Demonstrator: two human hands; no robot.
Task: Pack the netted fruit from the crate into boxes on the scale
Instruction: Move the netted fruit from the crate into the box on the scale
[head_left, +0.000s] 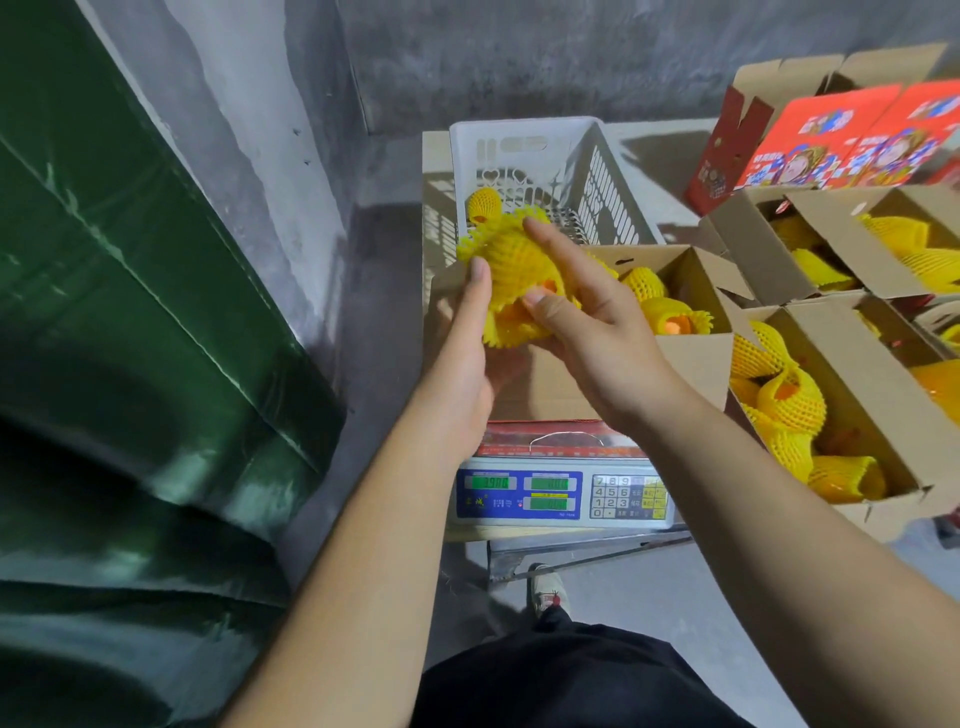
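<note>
Head view is showing, nearest the person, the scale (563, 493) sitting with its green displays lit, the digits too blurred to be read with confidence; on its platform the open cardboard box (685, 358) is standing, already holding at least two netted fruit (670, 312) along its right side; above the box's near-left corner both hands are sharing one piece of netted fruit in hand (519, 270), the yellow foam netting flaring out around it; the left hand (462, 364) is supporting it from below and from the left, fingers lying straight and together along the net; the right hand (597, 322) is gripping it from above, index finger extended over the top and thumb pressing into the near side; the step in hand appears to be transfer of a fruit into the box; the next move is calling for lowering it into the free left portion of the box, then checking the weight; beyond the box the white plastic crate (587, 171) is standing, one netted fruit visible inside; to the right, further filled cartons (852, 395) and red printed boxes (831, 140) are waiting.
</note>
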